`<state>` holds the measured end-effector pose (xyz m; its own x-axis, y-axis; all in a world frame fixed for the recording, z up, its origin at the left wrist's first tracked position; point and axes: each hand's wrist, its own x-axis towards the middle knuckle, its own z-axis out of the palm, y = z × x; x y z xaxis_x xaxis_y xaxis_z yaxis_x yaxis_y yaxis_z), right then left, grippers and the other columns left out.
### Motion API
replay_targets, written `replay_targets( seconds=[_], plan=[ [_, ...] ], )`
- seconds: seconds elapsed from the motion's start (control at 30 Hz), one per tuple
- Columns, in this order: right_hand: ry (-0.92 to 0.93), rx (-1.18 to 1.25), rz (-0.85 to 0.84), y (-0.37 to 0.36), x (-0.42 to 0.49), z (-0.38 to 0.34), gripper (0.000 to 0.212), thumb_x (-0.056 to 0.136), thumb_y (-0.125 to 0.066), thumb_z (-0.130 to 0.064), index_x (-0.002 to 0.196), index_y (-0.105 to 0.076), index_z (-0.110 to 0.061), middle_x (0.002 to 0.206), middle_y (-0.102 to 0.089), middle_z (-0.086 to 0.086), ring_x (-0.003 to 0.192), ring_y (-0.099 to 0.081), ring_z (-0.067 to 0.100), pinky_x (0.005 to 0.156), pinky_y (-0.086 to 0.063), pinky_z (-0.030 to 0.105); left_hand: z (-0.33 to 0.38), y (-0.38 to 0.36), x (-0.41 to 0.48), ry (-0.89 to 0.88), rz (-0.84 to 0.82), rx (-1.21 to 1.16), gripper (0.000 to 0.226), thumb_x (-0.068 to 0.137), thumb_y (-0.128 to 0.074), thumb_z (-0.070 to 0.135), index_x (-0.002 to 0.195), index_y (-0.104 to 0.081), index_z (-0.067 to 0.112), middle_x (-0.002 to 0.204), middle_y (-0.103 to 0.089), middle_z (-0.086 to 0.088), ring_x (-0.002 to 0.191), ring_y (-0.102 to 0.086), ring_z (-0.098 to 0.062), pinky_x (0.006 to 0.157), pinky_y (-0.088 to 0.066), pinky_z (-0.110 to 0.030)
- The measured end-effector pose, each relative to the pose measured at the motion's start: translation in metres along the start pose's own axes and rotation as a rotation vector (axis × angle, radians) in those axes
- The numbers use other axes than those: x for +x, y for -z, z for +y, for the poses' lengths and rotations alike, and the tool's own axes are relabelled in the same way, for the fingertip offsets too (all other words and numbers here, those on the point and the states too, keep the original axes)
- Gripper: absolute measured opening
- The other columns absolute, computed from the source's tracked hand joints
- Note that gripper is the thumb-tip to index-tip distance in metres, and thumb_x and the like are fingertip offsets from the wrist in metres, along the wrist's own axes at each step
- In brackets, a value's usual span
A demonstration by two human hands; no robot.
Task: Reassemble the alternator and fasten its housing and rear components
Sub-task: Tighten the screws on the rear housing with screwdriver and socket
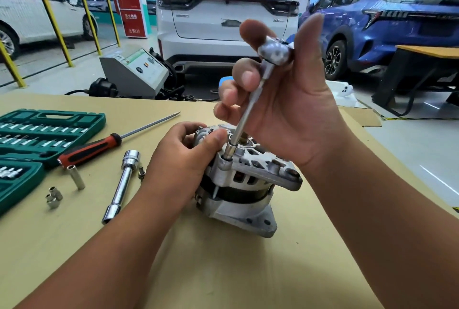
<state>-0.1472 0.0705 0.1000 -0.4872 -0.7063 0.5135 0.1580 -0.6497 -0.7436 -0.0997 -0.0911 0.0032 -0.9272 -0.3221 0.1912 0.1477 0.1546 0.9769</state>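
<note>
While the alternator [243,184] stood upright on the cardboard-covered desk [223,271], the left hand [183,159] curled its grip round the housing's side. The right hand [290,115] pinched the shaft of a socket driver [241,123], its socket seated on a bolt at the housing's rim. A red-handled screwdriver [92,149], a tube spanner [121,182] and a green socket case [49,132] lay to the left.

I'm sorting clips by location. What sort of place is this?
Probably a car repair workshop: a white car and a blue car stand indoors behind the table, and a green socket set lies open near the alternator.
</note>
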Motion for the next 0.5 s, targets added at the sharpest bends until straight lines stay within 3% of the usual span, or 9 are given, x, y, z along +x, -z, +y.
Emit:
replay_targets(
  seconds=[0.13, 0.33, 0.5],
  plan=[
    [0.119, -0.028, -0.017, 0.002, 0.000, 0.005, 0.058, 0.075, -0.081, -0.048, 0.123, -0.072, -0.015, 0.076, -0.069, 0.012, 0.073, -0.064, 0.027, 0.075, -0.054, 0.038, 0.002, -0.002, -0.004, -0.017, -0.013, 0.016, 0.073, 0.062, -0.074, 0.081, 0.119, -0.068, 0.036, 0.105, -0.081, 0.007, 0.093, -0.080, -0.014, 0.089, -0.064, -0.050],
    [0.314, -0.285, 0.177, -0.003, -0.002, 0.018, 0.057, 0.086, -0.064, -0.054, 0.131, -0.064, -0.020, 0.074, -0.067, 0.006, 0.061, -0.064, 0.020, 0.060, -0.054, 0.031, 0.003, -0.002, -0.006, -0.022, -0.060, -0.004, 0.076, 0.060, -0.077, 0.079, 0.124, -0.066, 0.041, 0.113, -0.080, 0.003, 0.105, -0.078, -0.020, 0.097, -0.061, -0.056],
    [0.453, -0.572, 0.339, -0.007, -0.007, 0.016, 0.035, 0.104, -0.057, -0.044, 0.126, -0.064, -0.018, 0.080, -0.063, 0.013, 0.060, -0.063, 0.024, 0.056, -0.052, 0.036, 0.003, -0.002, -0.004, -0.004, -0.045, -0.012, 0.074, 0.060, -0.076, 0.077, 0.124, -0.068, 0.041, 0.109, -0.081, 0.008, 0.097, -0.079, -0.013, 0.090, -0.065, -0.051]
  ],
)
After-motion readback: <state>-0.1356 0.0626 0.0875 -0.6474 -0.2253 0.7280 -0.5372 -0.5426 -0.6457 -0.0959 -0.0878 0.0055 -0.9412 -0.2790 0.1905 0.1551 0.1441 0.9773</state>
